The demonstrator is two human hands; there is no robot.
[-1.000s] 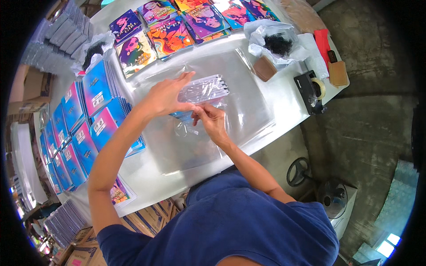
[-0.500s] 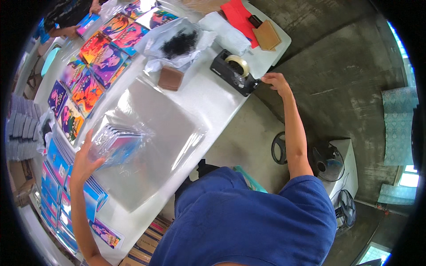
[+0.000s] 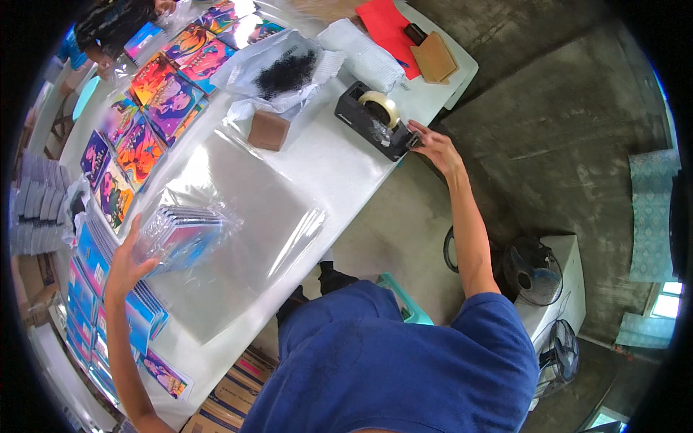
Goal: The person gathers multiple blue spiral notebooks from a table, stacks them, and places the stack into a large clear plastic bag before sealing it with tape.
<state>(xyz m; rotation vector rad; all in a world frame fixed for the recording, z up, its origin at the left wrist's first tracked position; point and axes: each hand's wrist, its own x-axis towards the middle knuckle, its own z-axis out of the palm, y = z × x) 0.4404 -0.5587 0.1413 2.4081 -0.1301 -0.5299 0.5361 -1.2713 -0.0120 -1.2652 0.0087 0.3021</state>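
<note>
My left hand [image 3: 130,263] presses its spread thumb and fingers against the near-left side of a stack of spiral notebooks [image 3: 184,234] in clear plastic wrap, holding it on the table. The stack lies on large clear plastic sheets [image 3: 245,209]. At the table's right edge, my right hand [image 3: 438,151] has its fingers pinched at the cutter end of a black tape dispenser [image 3: 361,119]. A roll of clear tape [image 3: 379,108] sits in the dispenser. Any strip between those fingertips is too fine to make out.
Colourful notebooks [image 3: 170,105] lie in rows at the far left, with blue ones [image 3: 90,303] nearer. A brown block [image 3: 268,130] and an open bag with black stuff [image 3: 285,72] stand behind the sheets. Another person [image 3: 108,29] is at the far left. Fans [image 3: 534,270] stand at right.
My right hand has drawn in closer against the dispenser's cutter end, its fingers more bent. My left hand stays at the wrapped stack. The other person's head has come lower into view.
</note>
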